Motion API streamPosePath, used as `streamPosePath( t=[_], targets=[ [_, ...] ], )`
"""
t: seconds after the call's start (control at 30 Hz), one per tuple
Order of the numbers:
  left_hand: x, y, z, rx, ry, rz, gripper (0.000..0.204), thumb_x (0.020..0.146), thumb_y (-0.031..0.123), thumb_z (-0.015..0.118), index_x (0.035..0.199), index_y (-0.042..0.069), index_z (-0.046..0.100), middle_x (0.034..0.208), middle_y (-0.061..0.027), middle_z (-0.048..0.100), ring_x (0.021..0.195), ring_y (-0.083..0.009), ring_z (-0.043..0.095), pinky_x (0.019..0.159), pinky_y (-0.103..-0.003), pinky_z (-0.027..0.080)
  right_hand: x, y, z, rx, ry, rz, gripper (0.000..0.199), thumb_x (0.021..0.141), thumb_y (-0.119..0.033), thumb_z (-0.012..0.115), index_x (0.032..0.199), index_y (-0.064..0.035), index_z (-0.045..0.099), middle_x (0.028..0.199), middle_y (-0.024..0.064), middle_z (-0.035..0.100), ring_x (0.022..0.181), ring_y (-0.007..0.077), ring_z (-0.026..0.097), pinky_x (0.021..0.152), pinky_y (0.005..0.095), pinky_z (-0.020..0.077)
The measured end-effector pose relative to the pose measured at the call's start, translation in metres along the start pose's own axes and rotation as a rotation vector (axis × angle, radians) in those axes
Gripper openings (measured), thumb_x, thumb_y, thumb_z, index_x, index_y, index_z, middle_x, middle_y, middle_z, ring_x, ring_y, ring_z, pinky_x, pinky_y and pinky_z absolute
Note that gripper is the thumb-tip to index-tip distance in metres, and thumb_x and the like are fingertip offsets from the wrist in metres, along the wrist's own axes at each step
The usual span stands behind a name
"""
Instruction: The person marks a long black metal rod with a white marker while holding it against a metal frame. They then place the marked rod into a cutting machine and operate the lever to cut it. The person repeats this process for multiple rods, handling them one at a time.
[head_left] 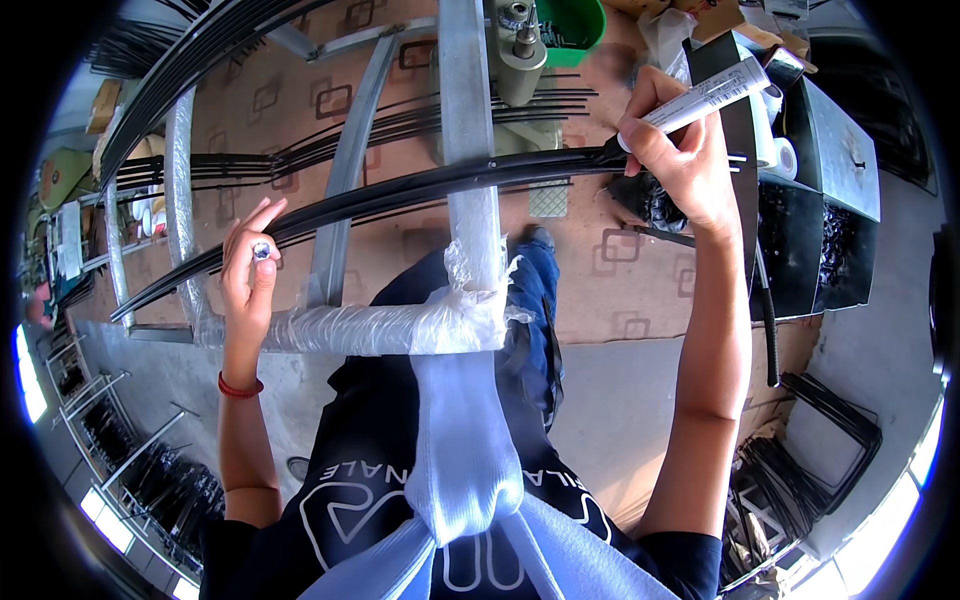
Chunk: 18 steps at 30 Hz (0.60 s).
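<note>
My right hand (pixel 680 150) is closed around a thick white marker pen (pixel 712 95). The pen slants down to the left, and its black tip meets a bundle of thin black rods (pixel 400 195) near their right end. The rods lie across a metal frame (pixel 470 110) in front of me. Beside the left part of the rods is my left hand (pixel 248 265), some fingers stretched out. A small round silvery piece (pixel 262 250) sits between its thumb and fingers, too small to name for certain. Clear plastic film (pixel 350 330) wraps the frame's near bar.
More black rods (pixel 190 75) curve along the upper left. A machine with a grey metal cylinder (pixel 520 65) stands beyond the frame, next to a green tub (pixel 575 30). Black boxes (pixel 845 250) and white rolls (pixel 782 158) are at the right; racks of black parts (pixel 140 460) stand lower left.
</note>
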<state>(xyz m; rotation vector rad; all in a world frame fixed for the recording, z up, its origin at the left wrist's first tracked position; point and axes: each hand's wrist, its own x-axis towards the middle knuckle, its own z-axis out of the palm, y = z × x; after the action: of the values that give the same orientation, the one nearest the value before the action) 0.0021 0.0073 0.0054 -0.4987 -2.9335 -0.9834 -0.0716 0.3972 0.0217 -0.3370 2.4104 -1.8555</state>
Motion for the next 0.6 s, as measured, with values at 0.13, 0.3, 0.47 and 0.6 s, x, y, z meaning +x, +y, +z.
streamPosePath(
  t=[0.13, 0.3, 0.47, 0.6],
  targets=[
    [-0.0003, -0.0008, -0.0003, -0.012, -0.015, -0.002, 0.031, 0.093, 0.033, 0.037, 0.078, 0.006, 0.044, 0.123, -0.0181, 0.051, 0.122, -0.031, 0.04, 0.102, -0.039, 0.026, 0.0017, 0.0031, -0.0017, -0.078, -0.009, 0.001, 0.012, 0.07, -0.01, 0.057, 0.065, -0.0037, 0.048, 0.054, -0.0012, 0.042, 0.049, 0.0061, 0.04, 0.046, 0.0213, 0.0328],
    [-0.001, -0.0017, 0.0009, -0.01, -0.012, -0.004, 0.031, 0.093, 0.033, 0.037, 0.078, 0.006, 0.044, 0.123, -0.0184, 0.051, 0.122, -0.0312, 0.04, 0.101, -0.039, 0.027, 0.0023, 0.0032, 0.0002, -0.068, -0.025, -0.023, 0.012, 0.07, -0.01, 0.057, 0.065, -0.0037, 0.048, 0.053, -0.0016, 0.041, 0.049, 0.0056, 0.038, 0.046, 0.021, 0.0303],
    [-0.0002, -0.001, 0.0006, 0.0, -0.006, -0.007, 0.032, 0.093, 0.034, 0.036, 0.078, 0.007, 0.044, 0.123, -0.0178, 0.051, 0.122, -0.0308, 0.04, 0.101, -0.038, 0.027, 0.003, -0.0001, 0.001, -0.06, -0.044, 0.008, 0.012, 0.071, -0.011, 0.057, 0.065, -0.0038, 0.049, 0.054, -0.0012, 0.042, 0.05, 0.0058, 0.038, 0.047, 0.0208, 0.031],
    [-0.0009, -0.0016, 0.0002, 0.014, -0.001, 0.004, 0.032, 0.093, 0.034, 0.037, 0.078, 0.007, 0.045, 0.123, -0.0167, 0.052, 0.122, -0.0303, 0.04, 0.1, -0.039, 0.028, 0.003, -0.0025, 0.002, -0.05, -0.046, 0.02, 0.014, 0.071, -0.013, 0.058, 0.066, -0.0033, 0.05, 0.055, 0.0, 0.044, 0.05, 0.0069, 0.04, 0.047, 0.0219, 0.0324]
  ],
)
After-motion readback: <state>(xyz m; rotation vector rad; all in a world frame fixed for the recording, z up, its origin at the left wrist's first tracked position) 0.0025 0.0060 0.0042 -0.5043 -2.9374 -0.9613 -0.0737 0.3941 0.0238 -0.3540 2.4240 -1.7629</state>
